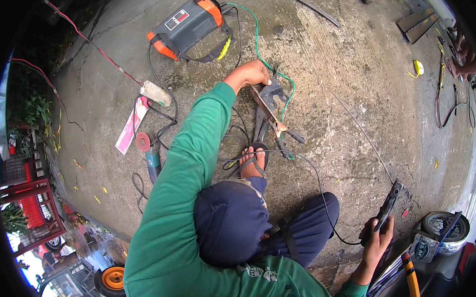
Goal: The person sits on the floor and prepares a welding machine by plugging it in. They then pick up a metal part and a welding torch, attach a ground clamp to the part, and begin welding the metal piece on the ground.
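A person in a green long-sleeved shirt and dark blue trousers is squatting on a rough concrete floor (347,73), working over a cluster of rusty metal parts (269,105). The left hand (252,74) is reaching out toward twelve o'clock, its fingers closing on the upper end of a flat metal bar (265,108) that is lying across the other pieces just beyond the person's sandalled foot (254,161). The right hand (377,237), down at four o'clock, is wrapping its fingers around the handle of a welding electrode holder (388,204), whose black cable (316,178) is looping back toward the metal parts; the holder's tip is pointing up and away from the body, well apart from the workpiece.

At eleven o'clock from the metal parts, an orange and grey welding machine (189,23) is sitting on the floor, a green cable (256,38) running from it down to the workpiece. At nine o'clock, an angle grinder (150,154) with a reddish disc is lying just beside a pink and white strip (133,124). A thin welding rod (363,135) is lying on the concrete at three o'clock. A yellow tape measure (418,67) is resting at two o'clock, near another person's hand (464,65) at the frame's edge. A yellow hose (413,281) is curving at five o'clock beside the right forearm.
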### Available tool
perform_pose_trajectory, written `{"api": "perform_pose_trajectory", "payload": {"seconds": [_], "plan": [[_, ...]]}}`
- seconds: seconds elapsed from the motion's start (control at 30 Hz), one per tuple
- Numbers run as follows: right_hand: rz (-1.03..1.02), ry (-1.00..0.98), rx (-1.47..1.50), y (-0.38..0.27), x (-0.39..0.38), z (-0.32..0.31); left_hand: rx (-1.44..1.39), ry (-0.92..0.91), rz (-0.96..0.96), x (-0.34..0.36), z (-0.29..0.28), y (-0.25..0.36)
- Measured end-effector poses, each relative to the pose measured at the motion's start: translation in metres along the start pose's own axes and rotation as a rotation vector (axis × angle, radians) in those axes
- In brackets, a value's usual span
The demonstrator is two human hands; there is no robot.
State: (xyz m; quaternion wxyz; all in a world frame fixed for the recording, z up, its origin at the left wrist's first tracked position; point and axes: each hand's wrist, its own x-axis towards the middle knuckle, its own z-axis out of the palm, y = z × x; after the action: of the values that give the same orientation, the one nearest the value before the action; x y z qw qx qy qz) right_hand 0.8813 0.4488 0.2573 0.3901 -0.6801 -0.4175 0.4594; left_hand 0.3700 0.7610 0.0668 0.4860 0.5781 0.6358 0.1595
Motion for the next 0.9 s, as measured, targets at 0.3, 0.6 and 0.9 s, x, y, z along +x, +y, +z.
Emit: {"api": "perform_pose_trajectory", "payload": {"seconds": [0.3,0.6,0.9], "plan": [[-0.046,-0.209,-0.122,-0.004,0.002,0.014,-0.098,-0.001,-0.031,-0.013,-0.02,-0.027],[-0.068,-0.232,-0.119,-0.002,0.019,0.034,-0.198,-0.034,-0.028,-0.015,-0.02,-0.034],[0.105,-0.156,0.241,0.019,0.039,0.089,-0.299,-0.07,-0.032,-0.011,-0.019,-0.045]]}}
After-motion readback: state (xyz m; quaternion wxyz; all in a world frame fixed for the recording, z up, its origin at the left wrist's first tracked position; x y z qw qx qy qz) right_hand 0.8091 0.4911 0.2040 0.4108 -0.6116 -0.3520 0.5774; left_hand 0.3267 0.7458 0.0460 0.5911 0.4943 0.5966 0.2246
